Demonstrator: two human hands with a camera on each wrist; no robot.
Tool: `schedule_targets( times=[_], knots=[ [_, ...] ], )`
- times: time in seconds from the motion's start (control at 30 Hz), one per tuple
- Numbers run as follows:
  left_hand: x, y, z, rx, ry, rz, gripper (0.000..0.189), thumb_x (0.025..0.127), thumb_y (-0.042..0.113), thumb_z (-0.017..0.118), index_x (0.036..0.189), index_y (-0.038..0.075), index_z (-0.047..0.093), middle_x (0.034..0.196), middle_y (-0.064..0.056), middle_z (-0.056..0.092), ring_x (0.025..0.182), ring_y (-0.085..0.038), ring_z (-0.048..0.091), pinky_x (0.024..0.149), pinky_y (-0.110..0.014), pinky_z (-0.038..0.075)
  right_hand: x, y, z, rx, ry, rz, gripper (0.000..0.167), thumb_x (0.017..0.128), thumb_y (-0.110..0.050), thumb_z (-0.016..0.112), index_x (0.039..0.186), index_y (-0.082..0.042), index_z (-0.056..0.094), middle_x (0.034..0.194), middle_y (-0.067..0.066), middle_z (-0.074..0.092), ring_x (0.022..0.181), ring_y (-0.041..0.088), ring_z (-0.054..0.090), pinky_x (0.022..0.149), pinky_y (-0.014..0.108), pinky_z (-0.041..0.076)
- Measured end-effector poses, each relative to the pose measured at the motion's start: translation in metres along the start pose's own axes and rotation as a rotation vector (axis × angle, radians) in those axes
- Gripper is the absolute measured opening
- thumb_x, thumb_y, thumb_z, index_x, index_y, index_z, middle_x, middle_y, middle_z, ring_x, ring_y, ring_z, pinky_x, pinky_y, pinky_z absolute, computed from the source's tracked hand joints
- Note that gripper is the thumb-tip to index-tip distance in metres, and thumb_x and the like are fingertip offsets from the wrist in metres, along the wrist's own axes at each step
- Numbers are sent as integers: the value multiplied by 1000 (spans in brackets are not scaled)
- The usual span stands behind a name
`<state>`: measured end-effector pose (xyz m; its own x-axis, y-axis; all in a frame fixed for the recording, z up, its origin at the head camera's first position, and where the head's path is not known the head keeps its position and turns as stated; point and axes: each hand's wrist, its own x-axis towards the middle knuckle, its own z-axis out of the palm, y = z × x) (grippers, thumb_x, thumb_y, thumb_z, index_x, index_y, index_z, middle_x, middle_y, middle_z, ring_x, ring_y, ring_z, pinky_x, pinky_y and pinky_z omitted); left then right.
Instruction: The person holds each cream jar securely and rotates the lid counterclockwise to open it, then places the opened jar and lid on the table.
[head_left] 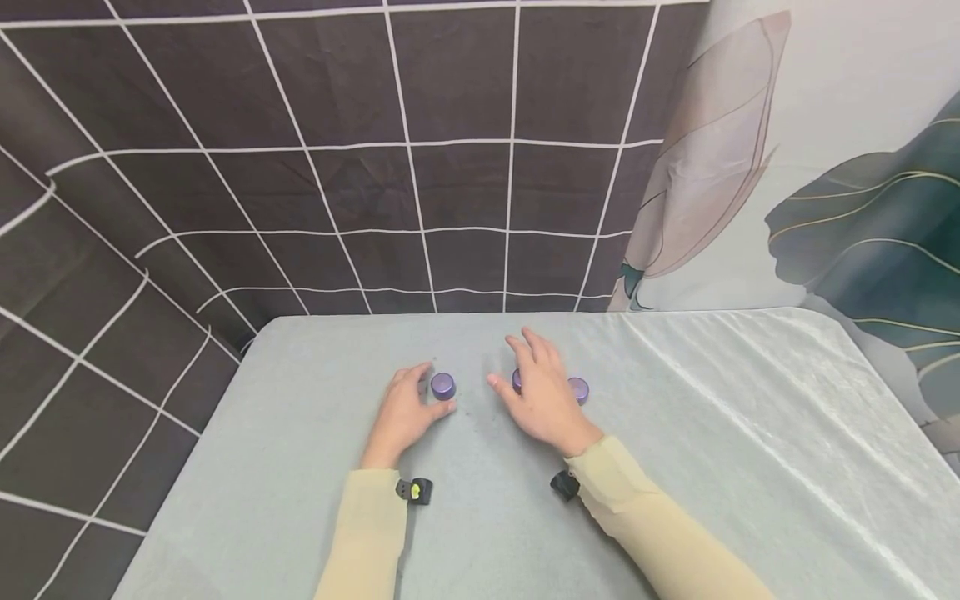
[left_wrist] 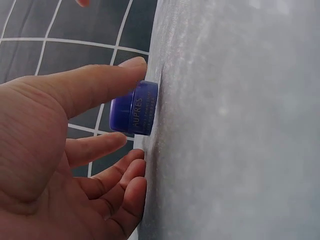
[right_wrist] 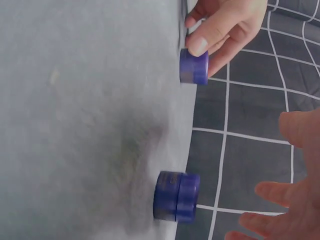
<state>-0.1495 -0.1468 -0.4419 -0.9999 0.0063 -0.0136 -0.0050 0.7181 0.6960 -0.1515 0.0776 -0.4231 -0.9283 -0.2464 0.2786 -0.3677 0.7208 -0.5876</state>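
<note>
A small purple lidded jar [head_left: 443,386] stands on the cloth-covered table. My left hand [head_left: 405,412] is around its near left side, thumb and index finger spread with the jar between them. In the left wrist view the jar [left_wrist: 135,108] carries the lettering AUPRES, and the thumb tip lies right beside it. Over to the right, my right hand [head_left: 543,396] hovers with fingers spread above a second purple jar [head_left: 517,381], which it partly hides. A third purple jar [head_left: 578,390] shows just past that hand's right side. The right wrist view has one jar [right_wrist: 176,196] below the fingers.
Pale grey cloth covers the table [head_left: 480,517], with creases on the right. Behind and at the left hangs a dark curtain [head_left: 330,192] with a white grid. A leaf-patterned curtain [head_left: 840,167] hangs at the back right.
</note>
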Motion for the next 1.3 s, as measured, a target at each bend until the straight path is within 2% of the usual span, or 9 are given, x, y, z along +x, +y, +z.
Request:
schedule_targets(
  times=[0.47,0.77,1.13,1.3],
  knots=[
    [4,3,3,9,-3,-39,73,78,22,86,140,0,55,128,-19,58,111,-31,60,101,-47,45,2,0,16,-26,-1,3,65,97,-38,63,146,1,45,155,28,35,143,45,31,115,55,28],
    [4,9,4,57,23,-64,62,78,18,86,131,-1,62,129,-21,59,122,-37,55,108,-49,40,3,-6,23,-10,-15,7,64,97,-36,62,146,1,45,154,27,35,142,45,32,116,54,27],
    [5,11,5,76,40,-80,51,80,18,85,123,-1,67,125,-21,60,121,-36,56,107,-49,41,5,-12,28,4,-5,-21,62,96,-34,64,143,3,47,151,29,39,141,45,33,115,54,29],
    [5,11,4,81,44,-82,50,80,20,85,121,-1,67,123,-21,62,119,-37,57,105,-49,42,6,-15,32,25,-29,-12,62,97,-35,62,144,3,47,152,28,39,141,44,33,116,53,28]
  ],
)
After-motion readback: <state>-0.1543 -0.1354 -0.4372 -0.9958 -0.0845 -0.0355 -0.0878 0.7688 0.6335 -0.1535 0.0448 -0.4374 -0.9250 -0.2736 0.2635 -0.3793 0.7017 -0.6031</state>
